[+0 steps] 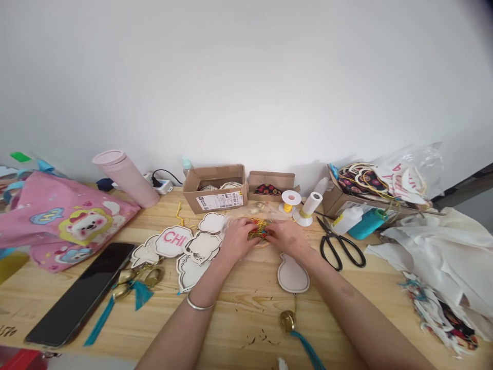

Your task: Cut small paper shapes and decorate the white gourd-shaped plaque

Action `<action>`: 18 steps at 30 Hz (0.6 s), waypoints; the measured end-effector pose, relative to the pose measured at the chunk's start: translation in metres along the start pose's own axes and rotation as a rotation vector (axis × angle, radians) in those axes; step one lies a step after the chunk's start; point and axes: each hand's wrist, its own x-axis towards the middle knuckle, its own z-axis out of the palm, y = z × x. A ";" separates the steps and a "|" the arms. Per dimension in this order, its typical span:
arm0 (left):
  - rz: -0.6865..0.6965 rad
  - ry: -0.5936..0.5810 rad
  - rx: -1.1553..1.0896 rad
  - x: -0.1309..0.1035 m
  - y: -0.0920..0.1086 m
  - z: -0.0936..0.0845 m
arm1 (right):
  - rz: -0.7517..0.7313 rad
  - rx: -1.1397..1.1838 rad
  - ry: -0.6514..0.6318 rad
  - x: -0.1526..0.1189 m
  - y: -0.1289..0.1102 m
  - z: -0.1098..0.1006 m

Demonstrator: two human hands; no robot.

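Both of my hands meet near the middle of the wooden table, at a small heap of yellow and red cords. My left hand touches the heap's left side and my right hand its right side, fingers bent inward. Whether either one grips a cord is too small to tell. Clear plastic lies around and behind the heap. Just below my right hand rests a pale gourd-shaped piece, with a gold bell and a teal tassel below it. White cloud-shaped pieces lie left of my left hand.
Black scissors, a teal thread spool and a filled box are at right, beside white cloth. Thread spools and an open carton stand behind. A phone, pink bag and pink tumbler are left.
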 end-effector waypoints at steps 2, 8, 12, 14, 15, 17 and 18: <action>-0.008 -0.006 0.007 -0.001 0.001 -0.001 | -0.001 0.001 -0.012 -0.003 0.001 0.001; -0.085 0.037 -0.011 -0.002 0.005 -0.004 | 0.011 0.018 -0.017 -0.004 0.003 -0.001; -0.155 0.092 -0.040 -0.001 0.002 -0.005 | 0.027 0.039 0.016 0.000 0.000 0.000; -0.179 0.107 -0.054 -0.001 -0.001 -0.005 | 0.020 0.048 0.028 0.001 -0.004 0.000; -0.187 0.108 -0.058 -0.001 -0.002 -0.006 | 0.009 0.051 0.029 0.001 -0.006 0.001; -0.196 0.100 -0.062 -0.002 -0.002 -0.007 | -0.025 0.052 0.017 0.000 -0.009 0.002; -0.200 0.096 -0.062 -0.002 -0.001 -0.008 | -0.041 0.049 0.006 0.000 -0.010 0.004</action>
